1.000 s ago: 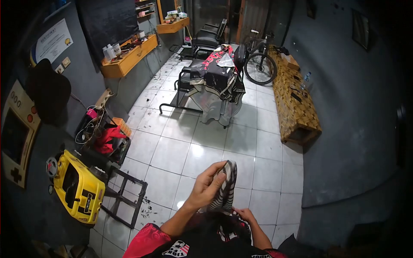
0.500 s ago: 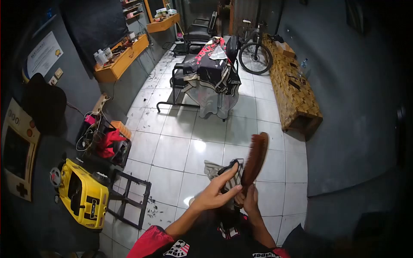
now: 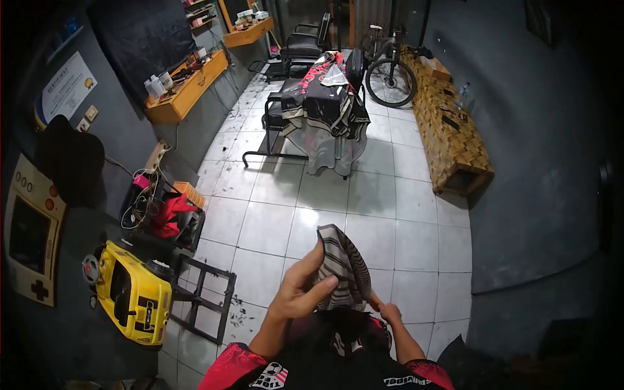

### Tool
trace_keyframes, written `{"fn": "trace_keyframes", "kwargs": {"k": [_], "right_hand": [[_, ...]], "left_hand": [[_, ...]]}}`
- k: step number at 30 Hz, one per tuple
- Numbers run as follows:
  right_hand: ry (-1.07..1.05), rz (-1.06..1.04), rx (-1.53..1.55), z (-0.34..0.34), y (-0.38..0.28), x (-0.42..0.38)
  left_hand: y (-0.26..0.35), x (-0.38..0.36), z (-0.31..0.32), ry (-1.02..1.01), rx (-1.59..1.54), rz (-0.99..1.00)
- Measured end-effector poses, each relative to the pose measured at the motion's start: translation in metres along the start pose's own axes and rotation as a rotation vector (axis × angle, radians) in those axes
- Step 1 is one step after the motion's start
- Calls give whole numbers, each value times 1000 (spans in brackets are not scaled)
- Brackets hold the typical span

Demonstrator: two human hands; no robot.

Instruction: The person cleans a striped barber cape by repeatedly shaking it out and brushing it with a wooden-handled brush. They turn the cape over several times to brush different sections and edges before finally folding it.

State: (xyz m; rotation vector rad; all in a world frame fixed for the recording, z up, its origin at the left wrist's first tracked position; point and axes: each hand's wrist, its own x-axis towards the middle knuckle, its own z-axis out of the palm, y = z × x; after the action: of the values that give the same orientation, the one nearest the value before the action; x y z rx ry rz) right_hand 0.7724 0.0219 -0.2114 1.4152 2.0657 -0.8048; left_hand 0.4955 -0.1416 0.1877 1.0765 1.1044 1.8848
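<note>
A striped grey and black cloth (image 3: 341, 270) hangs up from my left hand (image 3: 300, 286), whose thumb and fingers are closed on its left side. Lower right of the cloth, my right hand (image 3: 390, 313) is wrapped round the brown handle of a brush (image 3: 375, 301). The brush's bristles and upper part are hidden behind the cloth. Both hands are in front of my dark shirt with red sleeves.
A barber chair (image 3: 322, 104) draped with cloths stands ahead. A yellow toy car (image 3: 133, 292) and a black frame (image 3: 201, 296) lie at the left. A woven bench (image 3: 448, 123) lines the right wall, near a bicycle (image 3: 391, 81). Dark hair clippings dot the tiles.
The cloth has been raised and spread in my left hand and now covers the brush's bristles. My right hand has moved slightly lower and to the right with the brush.
</note>
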Motion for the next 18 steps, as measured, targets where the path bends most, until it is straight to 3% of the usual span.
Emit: {"fn": "trace_keyframes", "kwargs": {"k": [1, 3, 5, 7, 10, 12, 13, 14, 16, 18], "right_hand": [[15, 37, 63, -2, -1, 2], [170, -199, 404, -30, -22, -5], [110, -229, 1127, -103, -94, -72], [-26, -360, 1610, -167, -149, -146], [-63, -888, 1736, -168, -172, -181], [31, -887, 1514, -162, -186, -187], [-101, -838, 1470, -151, -180, -173], [-177, -851, 1272, -132, -171, -145], [155, -936, 813, -83, -151, -88], [4, -762, 329, -57, -109, -57]], "left_hand": [[-2, 1, 2, -15, 9, -15], [-18, 3, 4, -21, 181, 35], [-26, 7, 6, -93, 344, 24], [-29, 11, 14, -143, 430, 27], [-33, 15, 16, -244, 438, -47], [-30, 15, 19, -230, 405, 23], [-24, 15, 20, -204, 365, 22], [-20, 15, 20, -175, 324, 19], [-17, 13, 13, -192, 417, 177], [-14, 8, 7, -98, 411, 198]]}}
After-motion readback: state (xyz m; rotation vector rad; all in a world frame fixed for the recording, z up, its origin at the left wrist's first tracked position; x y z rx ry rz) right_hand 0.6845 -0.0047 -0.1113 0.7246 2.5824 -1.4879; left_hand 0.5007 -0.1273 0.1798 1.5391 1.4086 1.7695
